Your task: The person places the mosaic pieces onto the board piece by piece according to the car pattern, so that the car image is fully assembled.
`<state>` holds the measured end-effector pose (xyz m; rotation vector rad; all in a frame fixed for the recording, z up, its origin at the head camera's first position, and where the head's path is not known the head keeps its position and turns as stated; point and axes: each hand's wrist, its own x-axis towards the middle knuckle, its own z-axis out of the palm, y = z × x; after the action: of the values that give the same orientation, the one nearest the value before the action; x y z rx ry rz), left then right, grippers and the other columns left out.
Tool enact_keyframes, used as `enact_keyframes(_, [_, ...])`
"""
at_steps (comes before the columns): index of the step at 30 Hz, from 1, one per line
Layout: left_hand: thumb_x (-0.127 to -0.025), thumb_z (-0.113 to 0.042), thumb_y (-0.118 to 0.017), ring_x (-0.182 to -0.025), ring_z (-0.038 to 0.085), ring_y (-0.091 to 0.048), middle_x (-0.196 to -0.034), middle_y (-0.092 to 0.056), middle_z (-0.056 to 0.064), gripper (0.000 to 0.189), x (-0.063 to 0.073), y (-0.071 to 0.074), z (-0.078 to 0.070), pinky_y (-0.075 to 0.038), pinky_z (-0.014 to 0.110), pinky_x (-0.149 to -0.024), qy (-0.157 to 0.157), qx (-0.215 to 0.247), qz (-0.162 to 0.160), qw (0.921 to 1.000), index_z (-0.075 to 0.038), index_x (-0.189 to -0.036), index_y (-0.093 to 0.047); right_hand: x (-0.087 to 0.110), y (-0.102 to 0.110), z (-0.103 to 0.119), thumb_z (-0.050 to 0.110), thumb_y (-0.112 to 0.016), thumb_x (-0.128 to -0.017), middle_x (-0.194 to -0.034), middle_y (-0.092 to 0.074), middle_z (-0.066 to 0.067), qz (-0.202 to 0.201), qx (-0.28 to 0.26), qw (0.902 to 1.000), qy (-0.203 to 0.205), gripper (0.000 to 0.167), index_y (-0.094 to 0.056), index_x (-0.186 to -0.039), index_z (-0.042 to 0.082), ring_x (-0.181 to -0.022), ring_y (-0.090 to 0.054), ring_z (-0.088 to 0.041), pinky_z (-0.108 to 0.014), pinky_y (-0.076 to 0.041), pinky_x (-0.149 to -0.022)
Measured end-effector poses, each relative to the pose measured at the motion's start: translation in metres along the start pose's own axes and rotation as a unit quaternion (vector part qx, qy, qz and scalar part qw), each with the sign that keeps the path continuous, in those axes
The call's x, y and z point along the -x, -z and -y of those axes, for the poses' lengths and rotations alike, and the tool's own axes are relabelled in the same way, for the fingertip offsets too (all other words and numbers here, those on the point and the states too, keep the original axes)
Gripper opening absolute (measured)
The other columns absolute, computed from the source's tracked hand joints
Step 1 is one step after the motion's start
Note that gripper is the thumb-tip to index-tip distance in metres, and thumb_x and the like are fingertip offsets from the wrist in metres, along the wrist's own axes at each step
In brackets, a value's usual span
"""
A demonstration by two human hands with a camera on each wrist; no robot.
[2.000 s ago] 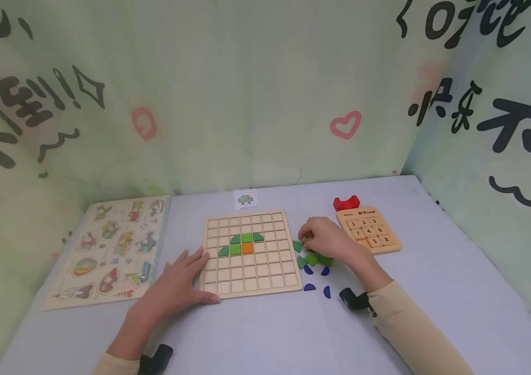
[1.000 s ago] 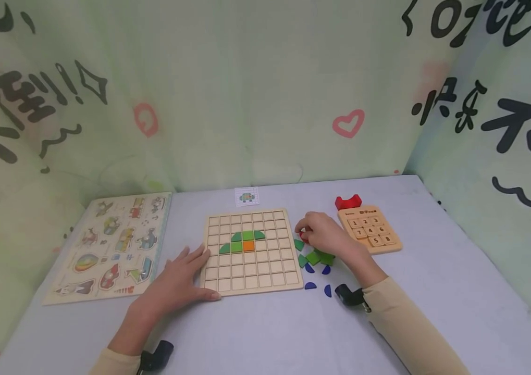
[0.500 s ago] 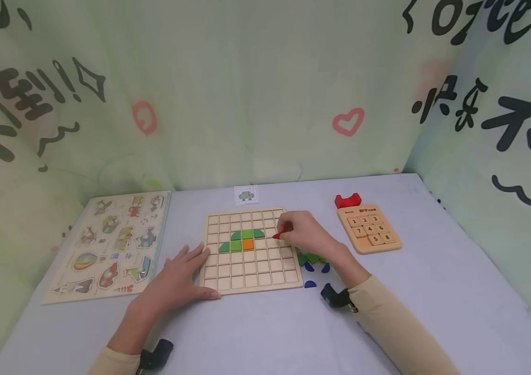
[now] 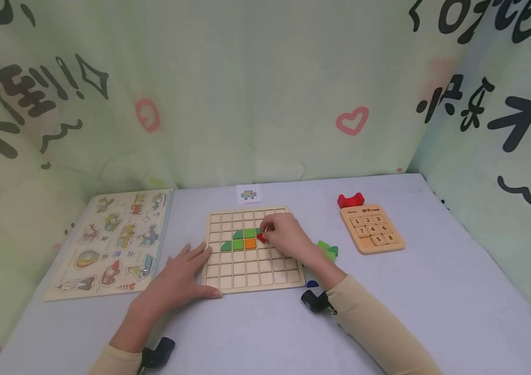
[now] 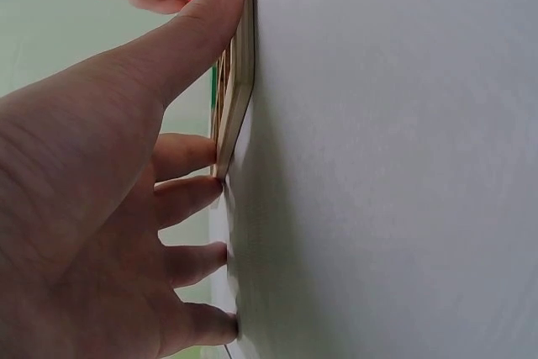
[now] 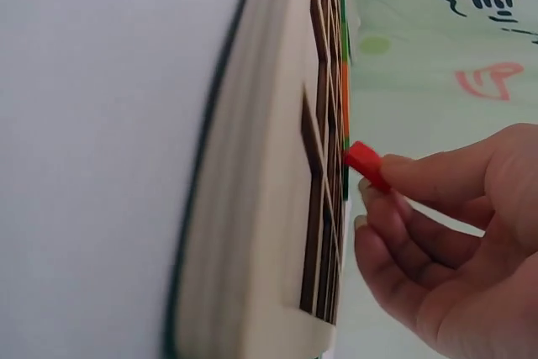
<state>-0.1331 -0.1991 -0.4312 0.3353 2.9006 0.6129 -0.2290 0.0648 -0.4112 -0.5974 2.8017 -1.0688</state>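
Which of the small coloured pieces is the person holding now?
The red piece, pinched in the right hand over the board. Its colour also sets it apart: the pieces lying in the board are green, except one orange square.

A white tabletop [image 4: 246, 333] stretches up to a pale green curtain [image 4: 199, 88], which folds round both sides. Bold black characters [image 4: 521, 130] cover its flanks, and a pinkish-red heart [image 4: 353, 112] is drawn on the back. On the left lies a picture puzzle [image 4: 116, 245] (a rocket and a striped balloon among its figures). To the right sits a wooden number board [image 4: 372, 229], tilted slightly, with a red block [image 4: 351, 201] just behind its far left corner.
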Motion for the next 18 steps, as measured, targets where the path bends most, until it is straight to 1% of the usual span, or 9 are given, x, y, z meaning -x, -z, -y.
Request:
enact_keyframes(4, [-0.068, -0.068, -0.077, -0.151, 0.046, -0.018, -0.164, -0.03, 0.009, 0.108, -0.0005, 0.0001, -0.0002, -0.016, 0.078, -0.112, 0.001, 0.0, 0.001, 1.0, -0.012, -0.153, -0.04, 0.0015, -0.0028, 0.0041, 0.002, -0.067, -0.089, -0.079, -0.067, 0.0, 0.011, 0.03, 0.9994, -0.012, 0.011, -0.072, -0.082, 0.009, -0.072, -0.055, -0.018, -0.025, -0.046, -0.063])
enact_keyframes(7, [-0.067, -0.069, -0.078, -0.151, 0.046, -0.018, -0.164, -0.03, 0.01, 0.109, -0.0012, 0.0002, -0.0002, -0.017, 0.077, -0.112, 0.002, -0.003, 0.0, 1.0, -0.013, -0.153, -0.04, 0.0024, -0.0036, 0.0052, 0.002, -0.067, -0.089, -0.077, -0.067, 0.0, 0.019, 0.054, 0.9983, -0.008, 0.013, -0.072, -0.08, 0.01, -0.07, -0.056, -0.017, -0.026, -0.047, -0.062])
enact_keyframes(10, [-0.067, -0.068, -0.078, -0.151, 0.046, -0.018, -0.164, -0.03, 0.01, 0.109, -0.0017, 0.0005, -0.0008, -0.017, 0.077, -0.112, 0.005, -0.006, 0.002, 1.0, -0.012, -0.153, -0.04, 0.0032, -0.0043, 0.0053, 0.002, -0.067, -0.089, -0.078, -0.068, 0.0, 0.036, 0.071, 0.9968, -0.001, 0.013, -0.074, -0.08, 0.009, -0.071, -0.056, -0.016, -0.027, -0.049, -0.065])
enact_keyframes(14, [-0.067, -0.068, -0.078, -0.151, 0.046, -0.018, -0.164, -0.03, 0.01, 0.109, -0.0015, 0.0011, -0.0018, -0.017, 0.077, -0.112, 0.008, -0.006, 0.003, 0.9999, -0.012, -0.152, -0.04, 0.0038, -0.0039, 0.0047, -0.001, -0.066, -0.087, -0.085, -0.072, -0.002, 0.06, 0.077, 0.9952, 0.009, 0.015, -0.077, -0.086, 0.008, -0.076, -0.058, -0.016, -0.028, -0.053, -0.071])
enact_keyframes(18, [-0.067, -0.068, -0.079, -0.151, 0.047, -0.019, -0.163, -0.031, 0.011, 0.109, -0.0009, 0.0003, -0.0011, -0.017, 0.077, -0.112, 0.004, -0.004, 0.001, 1.0, -0.012, -0.152, -0.041, 0.0034, 0.003, 0.0019, -0.002, -0.064, -0.087, -0.09, -0.074, -0.004, 0.063, 0.073, 0.9951, 0.019, 0.017, -0.078, -0.09, 0.007, -0.079, -0.059, -0.016, -0.029, -0.054, -0.074])
